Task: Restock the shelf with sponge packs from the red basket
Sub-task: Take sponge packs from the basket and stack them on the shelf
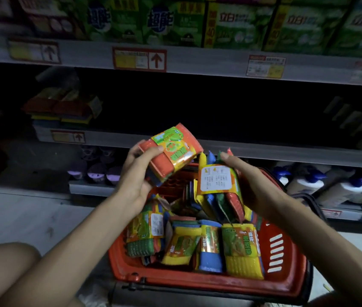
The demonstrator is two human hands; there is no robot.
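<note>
Head view, left hand (134,173) gripping orange sponge pack (172,152), right hand (256,185) gripping multicoloured pack (217,187), above red basket (286,258).

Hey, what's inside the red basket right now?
Sponge packs lie jumbled in the red basket, yellow, blue, green and red. The right hand holds one pack above them. The basket's bottom and any packs lower down are covered.

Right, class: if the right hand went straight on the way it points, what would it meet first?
Probably the orange sponge pack in the left hand: the right hand, gripping a white-labelled pack, points up and left at it. Depth is unclear.
</note>
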